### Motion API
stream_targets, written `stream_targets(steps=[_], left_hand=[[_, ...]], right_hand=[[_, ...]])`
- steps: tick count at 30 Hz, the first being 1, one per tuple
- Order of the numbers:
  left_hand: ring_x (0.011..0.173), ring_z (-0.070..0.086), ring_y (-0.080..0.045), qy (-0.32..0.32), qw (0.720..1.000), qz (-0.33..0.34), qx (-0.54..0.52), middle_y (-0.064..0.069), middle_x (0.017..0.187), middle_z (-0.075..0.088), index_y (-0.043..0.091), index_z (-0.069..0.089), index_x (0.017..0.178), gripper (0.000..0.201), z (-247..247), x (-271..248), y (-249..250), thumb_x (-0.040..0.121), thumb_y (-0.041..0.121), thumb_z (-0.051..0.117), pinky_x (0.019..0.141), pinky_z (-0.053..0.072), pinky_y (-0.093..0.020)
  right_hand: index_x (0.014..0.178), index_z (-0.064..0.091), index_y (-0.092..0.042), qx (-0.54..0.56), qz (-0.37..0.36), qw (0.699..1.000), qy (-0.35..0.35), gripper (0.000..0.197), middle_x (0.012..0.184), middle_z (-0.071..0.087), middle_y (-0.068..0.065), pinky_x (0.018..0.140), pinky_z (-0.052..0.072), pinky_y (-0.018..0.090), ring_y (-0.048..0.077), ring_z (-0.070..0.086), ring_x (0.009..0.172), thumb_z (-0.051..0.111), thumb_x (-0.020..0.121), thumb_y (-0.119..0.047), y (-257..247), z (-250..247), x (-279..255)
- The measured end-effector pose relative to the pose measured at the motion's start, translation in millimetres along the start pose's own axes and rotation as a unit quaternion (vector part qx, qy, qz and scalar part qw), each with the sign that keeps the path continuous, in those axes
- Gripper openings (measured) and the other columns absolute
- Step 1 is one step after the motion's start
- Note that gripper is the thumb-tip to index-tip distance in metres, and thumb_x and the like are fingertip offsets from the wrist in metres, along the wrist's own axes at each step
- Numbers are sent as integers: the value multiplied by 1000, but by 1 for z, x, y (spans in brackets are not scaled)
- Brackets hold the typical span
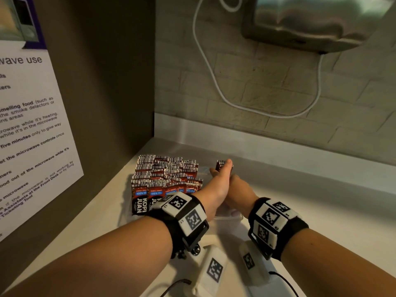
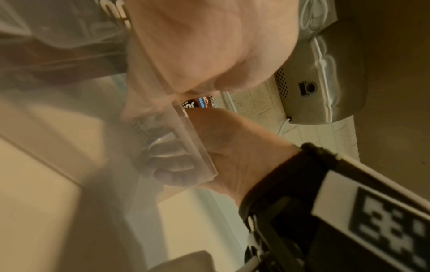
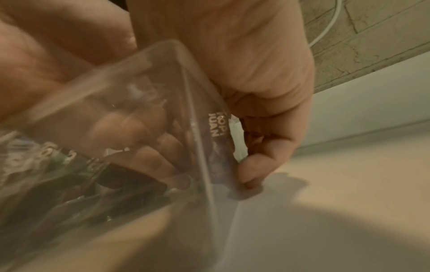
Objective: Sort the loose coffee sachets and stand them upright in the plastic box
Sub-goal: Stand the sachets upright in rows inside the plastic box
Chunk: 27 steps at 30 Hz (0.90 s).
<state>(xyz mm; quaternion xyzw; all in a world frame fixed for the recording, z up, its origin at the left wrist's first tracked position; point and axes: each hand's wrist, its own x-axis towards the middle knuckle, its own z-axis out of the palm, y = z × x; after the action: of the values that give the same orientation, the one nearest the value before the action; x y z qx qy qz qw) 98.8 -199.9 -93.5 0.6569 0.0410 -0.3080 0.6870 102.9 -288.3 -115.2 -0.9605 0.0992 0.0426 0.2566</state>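
A clear plastic box (image 1: 227,217) stands on the white counter. Its left part is packed with upright red and black coffee sachets (image 1: 165,174). My left hand (image 1: 218,181) reaches across to the box's right end, where a small bundle of sachets (image 1: 220,164) sits between its raised thumb and its fingers. Close beside and partly under it is my right hand (image 1: 237,189). In the right wrist view my right fingers (image 3: 253,165) curl against a "KOPI JUAN" sachet (image 3: 218,128) by the box's corner (image 3: 186,88). Other fingers show blurred through the plastic.
A dark side panel with a paper notice (image 1: 32,136) closes off the left. The brick wall (image 1: 278,86) behind carries a hanging white cable (image 1: 205,61) and a steel appliance (image 1: 310,22). The white counter (image 1: 321,211) runs on to the right of the box.
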Motion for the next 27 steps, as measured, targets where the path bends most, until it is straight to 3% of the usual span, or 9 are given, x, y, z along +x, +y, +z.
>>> stream_targets(steps=[3,6,9,13,17,20,23,25,27], left_hand=[[105,64,-32,13,1000,-5,-15,-16,141,50,29,28,151,90,2,2,-2,78,82,38,59,60,-36],[131,46,-33,22,999,22,-20,-15,149,42,29,23,152,115,3,7,-6,56,91,38,102,44,-50],[140,34,-29,36,999,37,-4,-12,153,35,33,20,152,131,1,8,-6,37,95,34,113,30,-49],[143,28,-26,36,998,44,14,-13,158,24,30,4,155,94,0,-8,1,81,81,32,114,29,-44],[147,16,-25,37,998,43,26,-11,161,12,27,-4,155,82,-1,-9,1,92,70,27,117,19,-40],[142,29,-21,13,996,75,48,-5,156,28,21,21,153,79,-5,-27,7,91,69,33,111,23,-33],[114,58,-23,62,974,182,121,-6,123,63,15,58,127,59,-18,-48,21,82,53,55,101,43,-33],[96,65,-21,133,942,265,160,-3,96,68,17,67,104,18,-33,-61,33,86,22,62,86,50,-29],[78,64,-13,176,905,324,211,6,79,65,22,67,89,16,-52,-73,44,85,8,63,70,49,-19]], right_hand=[[126,49,-8,43,25,999,9,50,114,59,14,82,53,37,30,62,101,55,88,-40,-5,-7,-11],[118,44,0,99,43,994,18,50,107,59,15,78,54,41,31,62,96,63,85,-33,-9,-14,-22],[115,41,-1,111,39,992,50,55,103,58,13,68,51,37,31,62,93,67,83,-38,-12,-20,-29],[103,34,-11,121,33,990,68,50,92,53,6,65,52,36,27,62,86,69,83,-39,-15,-26,-32],[111,39,-7,123,30,988,86,50,90,52,4,70,52,37,25,60,86,70,83,-34,-14,-27,-33],[120,46,-6,166,-3,970,178,49,98,60,8,76,50,35,25,61,91,69,82,-27,-14,-29,-34],[95,58,-11,229,-52,938,256,17,75,61,0,64,45,30,22,59,75,66,81,-17,-21,-34,-41],[77,59,-12,252,-59,937,236,4,68,63,3,66,52,38,28,62,71,63,79,-13,-27,-32,-45],[76,60,-12,262,-49,950,164,4,74,66,10,70,56,48,31,65,73,63,78,-14,-34,-25,-48]])
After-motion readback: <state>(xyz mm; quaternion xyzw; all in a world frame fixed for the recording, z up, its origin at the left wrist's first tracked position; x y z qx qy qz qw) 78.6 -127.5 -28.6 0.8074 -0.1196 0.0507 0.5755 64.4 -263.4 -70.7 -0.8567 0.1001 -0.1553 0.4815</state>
